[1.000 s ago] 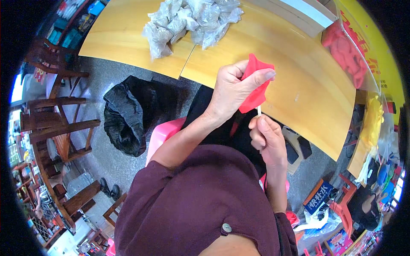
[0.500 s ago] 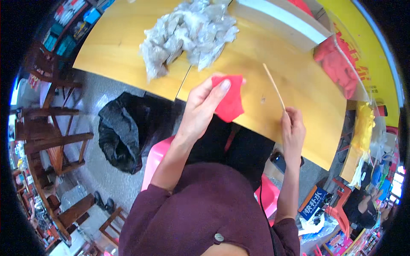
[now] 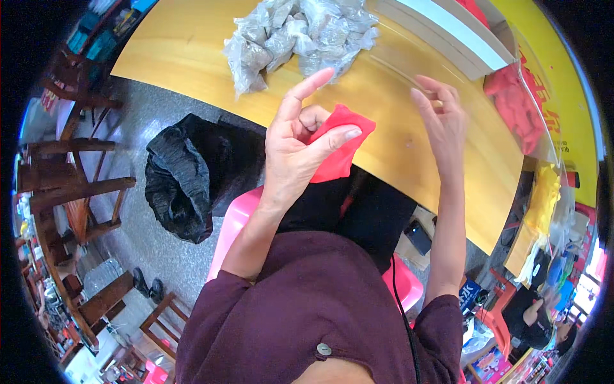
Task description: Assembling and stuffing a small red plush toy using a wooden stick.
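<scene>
My left hand (image 3: 288, 150) pinches a small red piece of cloth (image 3: 342, 141) between thumb and curled fingers, with the index finger raised clear of it. The cloth hangs just above the table's near edge. To the right, over the wooden table (image 3: 473, 173), my right hand (image 3: 444, 118) is lifted, its thumb and fingers apart with nothing visible between them. Just left of those fingertips a thin pale streak (image 3: 391, 68) shows on the tabletop; it looks like the thin wooden stick, but it is blurred.
A heap of filled clear plastic bags (image 3: 297, 38) lies at the back of the table. Further right stand a long white box (image 3: 448, 32) and a clear bag of red cloth (image 3: 515, 109). A black bag (image 3: 176, 182) sits on the floor at left; a phone (image 3: 419, 237) lies below the table.
My right hand has moved up and away over the table and let go of the stick. In my left hand the red cloth has turned, and the index finger has lifted.
</scene>
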`<state>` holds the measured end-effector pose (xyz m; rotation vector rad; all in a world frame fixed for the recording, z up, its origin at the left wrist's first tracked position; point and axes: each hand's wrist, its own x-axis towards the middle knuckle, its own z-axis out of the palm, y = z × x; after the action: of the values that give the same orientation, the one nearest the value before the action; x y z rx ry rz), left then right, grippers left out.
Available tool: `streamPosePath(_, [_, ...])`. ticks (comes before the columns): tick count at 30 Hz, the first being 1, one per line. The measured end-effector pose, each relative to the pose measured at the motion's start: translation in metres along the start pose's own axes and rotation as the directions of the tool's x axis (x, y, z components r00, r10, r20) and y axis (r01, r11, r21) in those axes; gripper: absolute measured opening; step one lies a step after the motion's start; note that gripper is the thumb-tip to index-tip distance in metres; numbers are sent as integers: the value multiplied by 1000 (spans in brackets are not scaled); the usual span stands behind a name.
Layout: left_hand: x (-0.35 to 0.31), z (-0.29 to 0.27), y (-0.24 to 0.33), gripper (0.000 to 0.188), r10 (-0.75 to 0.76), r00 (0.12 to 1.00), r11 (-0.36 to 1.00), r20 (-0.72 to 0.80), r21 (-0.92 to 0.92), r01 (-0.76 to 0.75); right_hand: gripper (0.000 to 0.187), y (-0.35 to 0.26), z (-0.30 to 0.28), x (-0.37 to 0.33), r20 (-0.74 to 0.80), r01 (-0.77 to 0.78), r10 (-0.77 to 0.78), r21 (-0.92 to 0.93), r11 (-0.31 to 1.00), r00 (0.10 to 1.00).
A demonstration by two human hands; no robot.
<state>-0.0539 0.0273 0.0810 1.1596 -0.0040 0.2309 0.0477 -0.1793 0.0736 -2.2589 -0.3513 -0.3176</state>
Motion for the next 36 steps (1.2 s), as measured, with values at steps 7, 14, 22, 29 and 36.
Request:
streamPosePath(7, [-8, 5, -7, 69, 11, 996, 995, 92, 100, -20, 23, -85, -5, -38, 463, -222, -23, 468, 855, 886])
streamPosePath(14, [-30, 8, 3, 50, -65, 993, 987, 95, 151, 51, 17, -80, 3, -37, 227, -194, 55, 655, 731, 972])
streamPosePath(22, [-26, -15, -35, 38, -151, 987, 988, 47, 28, 149, 16, -36, 33, -32, 84, -248, 260, 668, 701, 962])
streamPosePath(29, [-22, -26, -55, 37, -154, 988, 977, 24, 155, 148, 14, -9, 49, -31, 117, -295, 280, 574, 764, 953])
streamPosePath(36, [-10, -5, -48, 27, 234, 970, 695, 71, 685, -218, 14, 22, 45, -11, 34, -224, 227, 351, 909, 973])
